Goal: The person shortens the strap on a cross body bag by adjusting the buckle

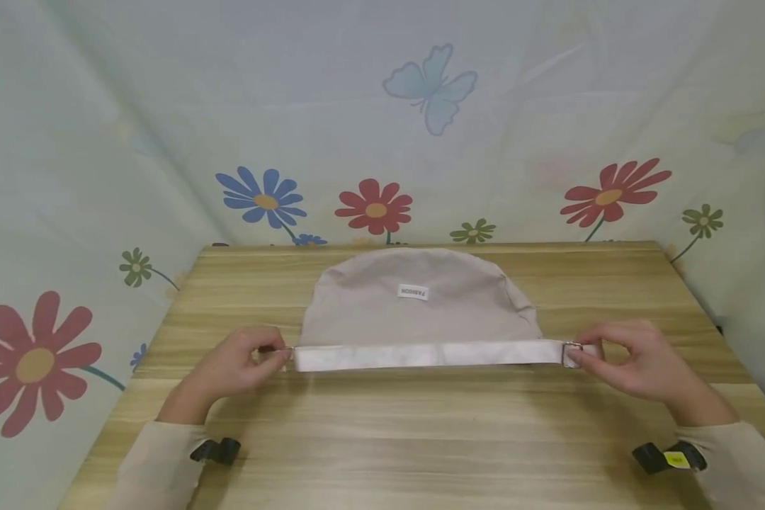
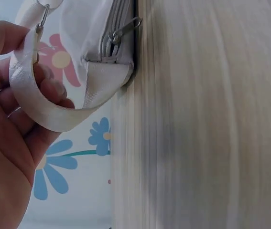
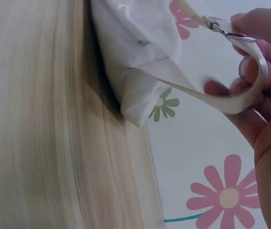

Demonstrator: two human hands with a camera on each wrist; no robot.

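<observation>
A pale pinkish-beige fabric bag (image 1: 370, 312) with a rounded edge and a white label (image 1: 413, 292) lies on the table. Its light strap (image 1: 433, 353) is stretched straight between both hands, along the bag's near side. At the strap's left end my left hand (image 1: 245, 361) pinches it beside a metal ring (image 2: 43, 19). My right hand (image 1: 637, 361) pinches the other end at a metal slide buckle (image 1: 570, 353). In both wrist views the strap loops back past the curled fingers to the bag's corner. A zipper pull (image 2: 125, 29) shows on the bag in the left wrist view.
The wood-grain table (image 1: 421, 439) reaches back to a pale curtain (image 1: 331, 106) printed with flowers and a butterfly, which also hangs at both sides. Dark straps (image 1: 219, 451) are worn around both sleeved wrists.
</observation>
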